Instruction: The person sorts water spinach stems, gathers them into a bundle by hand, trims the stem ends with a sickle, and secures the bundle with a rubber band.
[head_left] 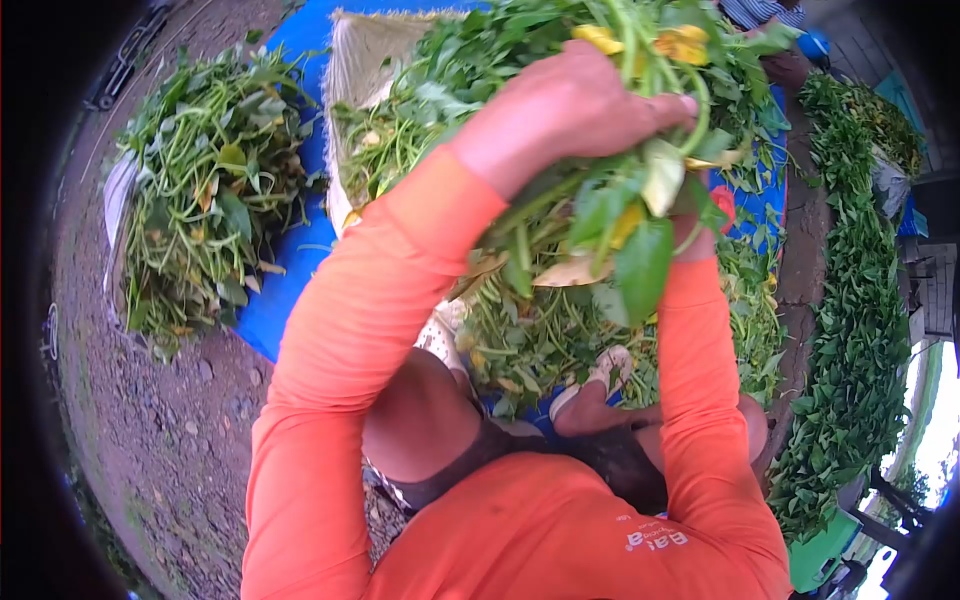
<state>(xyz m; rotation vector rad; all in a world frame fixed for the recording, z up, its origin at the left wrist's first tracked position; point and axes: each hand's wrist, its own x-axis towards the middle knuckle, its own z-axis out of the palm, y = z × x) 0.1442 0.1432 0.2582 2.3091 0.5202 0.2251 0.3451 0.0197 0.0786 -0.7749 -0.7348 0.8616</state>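
My left hand (578, 105), in an orange sleeve, is closed at the top of a bunch of leafy green stems (640, 265). Its thumb points right, against the bent stems. Several yellow and withered leaves hang in this bunch. My right hand (695, 240) is behind the bunch on the right; only the wrist area shows and its fingers are hidden by leaves. Under both hands lies a large heap of cut greens (545, 335), partly on a pale woven sack (345, 90).
A blue sheet (290, 300) lies beneath the heap. Another pile of leafy stems (210, 190) stands at the left on gravel. Along the right runs a long row of greens (855, 330). Part of another person (765, 12) shows at the top right. My feet rest beside the heap.
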